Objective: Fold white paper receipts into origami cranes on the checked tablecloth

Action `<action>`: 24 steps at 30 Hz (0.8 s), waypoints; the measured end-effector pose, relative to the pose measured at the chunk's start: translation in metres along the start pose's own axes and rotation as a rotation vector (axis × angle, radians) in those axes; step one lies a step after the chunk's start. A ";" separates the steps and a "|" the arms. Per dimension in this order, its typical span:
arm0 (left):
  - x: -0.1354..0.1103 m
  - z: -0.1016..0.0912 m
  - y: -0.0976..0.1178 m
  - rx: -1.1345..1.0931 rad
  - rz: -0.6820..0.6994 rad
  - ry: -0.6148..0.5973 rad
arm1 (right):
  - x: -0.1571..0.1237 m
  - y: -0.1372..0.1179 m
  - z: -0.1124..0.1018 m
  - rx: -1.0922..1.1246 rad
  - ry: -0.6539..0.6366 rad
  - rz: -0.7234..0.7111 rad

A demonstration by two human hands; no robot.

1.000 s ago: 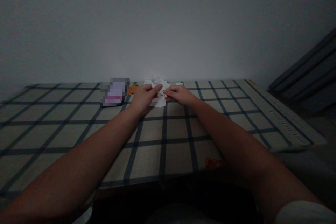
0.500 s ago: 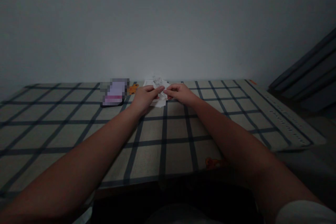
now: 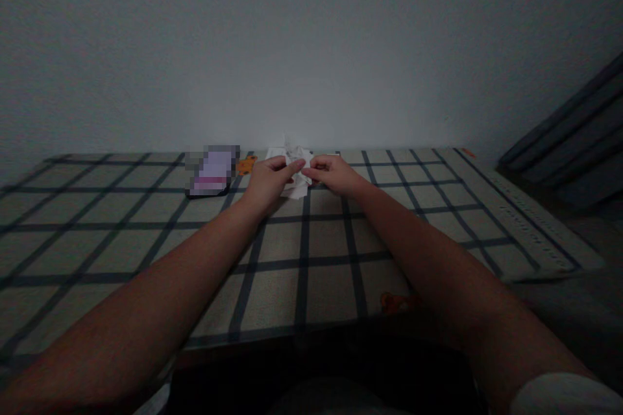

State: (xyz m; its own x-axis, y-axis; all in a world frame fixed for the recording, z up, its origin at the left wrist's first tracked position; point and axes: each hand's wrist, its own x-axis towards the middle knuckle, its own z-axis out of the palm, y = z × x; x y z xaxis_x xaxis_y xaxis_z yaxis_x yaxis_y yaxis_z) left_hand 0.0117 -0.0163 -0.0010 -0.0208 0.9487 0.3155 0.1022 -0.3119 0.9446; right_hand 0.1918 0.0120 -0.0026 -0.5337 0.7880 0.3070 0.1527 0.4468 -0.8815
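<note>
Both my arms reach far across a table covered with a beige cloth crossed by dark lines [image 3: 272, 285]. At the far edge, near the wall, lies a crumpled white paper [image 3: 292, 154]. My left hand [image 3: 265, 180] pinches its left side with thumb and fingers. My right hand [image 3: 333, 175] pinches its right side, the fingertips of both hands almost meeting over the paper. More white paper [image 3: 296, 191] shows below the hands, on the cloth.
A phone with a lit, blurred screen [image 3: 211, 172] lies left of my left hand. A small orange thing [image 3: 246, 164] sits between phone and paper. A pale wall rises behind the table. Dark slanted boards [image 3: 569, 142] lean at the right.
The hands have drawn slightly closer together on the crumpled paper, which now looks more bunched. The arms have barely shifted.
</note>
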 end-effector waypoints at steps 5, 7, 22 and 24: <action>0.003 0.000 0.002 -0.216 -0.070 0.049 | -0.001 0.003 -0.002 -0.055 -0.021 -0.038; 0.004 0.000 0.000 -0.270 -0.104 0.052 | -0.001 0.001 -0.001 -0.060 -0.018 -0.042; 0.006 -0.001 0.005 -0.317 -0.063 0.214 | -0.001 0.000 0.004 0.032 0.012 -0.003; 0.007 -0.002 0.006 -0.340 -0.096 0.196 | -0.001 0.000 0.004 -0.002 0.068 -0.012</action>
State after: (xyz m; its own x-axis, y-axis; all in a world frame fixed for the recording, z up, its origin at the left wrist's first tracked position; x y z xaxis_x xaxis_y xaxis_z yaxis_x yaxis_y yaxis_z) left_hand 0.0100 -0.0116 0.0068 -0.2073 0.9566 0.2048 -0.2433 -0.2532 0.9363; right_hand 0.1887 0.0093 -0.0048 -0.4777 0.8095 0.3413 0.1479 0.4571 -0.8770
